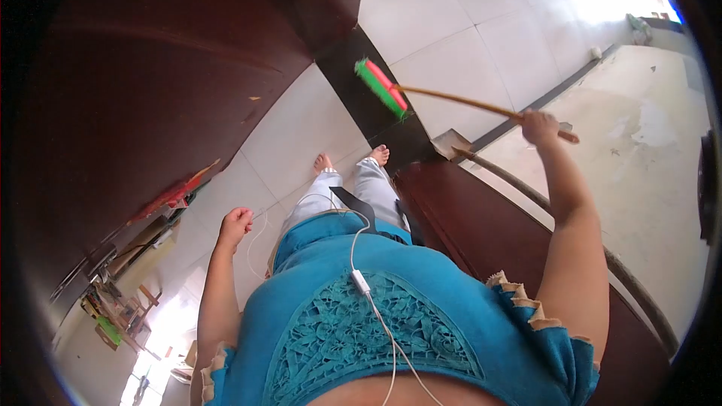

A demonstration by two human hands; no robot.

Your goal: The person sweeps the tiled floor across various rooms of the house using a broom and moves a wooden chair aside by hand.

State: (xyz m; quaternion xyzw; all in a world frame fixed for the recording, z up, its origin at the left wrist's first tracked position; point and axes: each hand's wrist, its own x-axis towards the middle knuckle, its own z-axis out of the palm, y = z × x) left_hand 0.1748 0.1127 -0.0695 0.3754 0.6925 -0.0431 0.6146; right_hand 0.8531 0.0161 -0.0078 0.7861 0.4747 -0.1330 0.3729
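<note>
My right hand (540,128) is wrapped round the wooden handle of a broom (466,104) near its far end. The broom's head (381,89), red on top with green bristles, is over the dark strip of floor, ahead of my feet. My left hand (238,222) is raised at my left side with its fingers curled; nothing plainly shows in it. A thin white cable (259,237) hangs beside that hand.
A long wooden pole (519,184) with a flat metal piece (451,143) at its end leans at the right by the pale wall (639,120). Dark red panels (173,53) stand on the left, another (481,218) on the right. Shelves with items (143,256) are lower left.
</note>
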